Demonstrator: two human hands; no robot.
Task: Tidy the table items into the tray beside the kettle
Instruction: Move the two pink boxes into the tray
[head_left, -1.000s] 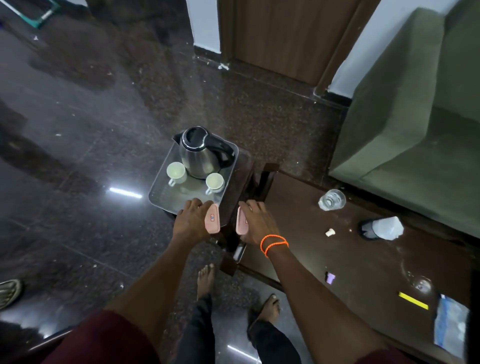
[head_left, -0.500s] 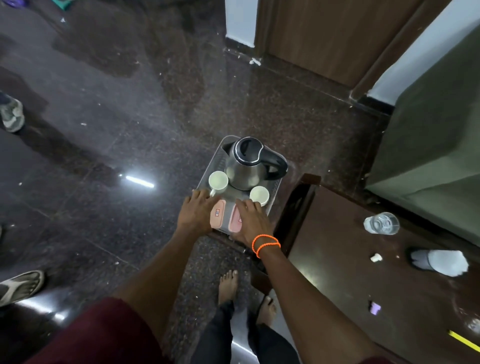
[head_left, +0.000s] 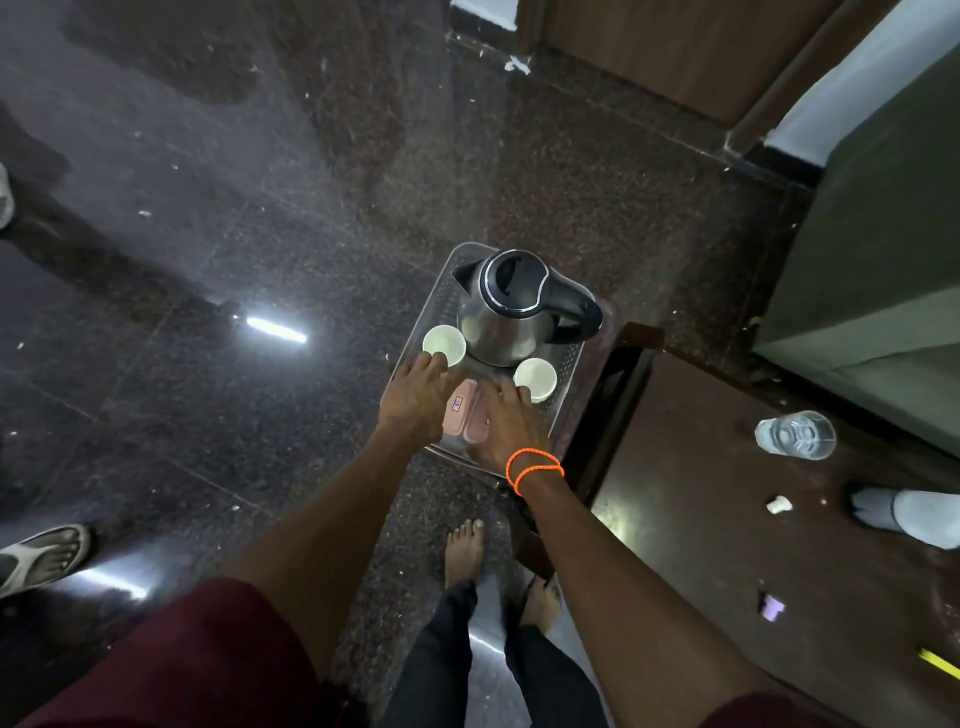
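Left hand (head_left: 415, 400) and right hand (head_left: 506, 423), fingers spread, rest on two pink packets (head_left: 467, 413) in the tray (head_left: 569, 364); lift off straight, clear of both cups (head_left: 444, 344).

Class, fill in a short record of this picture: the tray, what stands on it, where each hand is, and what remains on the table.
tray: metal tray, left of the dark wooden table
on tray: steel kettle with black lid, two white cups, two pink cases
left hand: on the left pink case
right hand: on the right pink case
on table: clear glass, white bottle, small scraps
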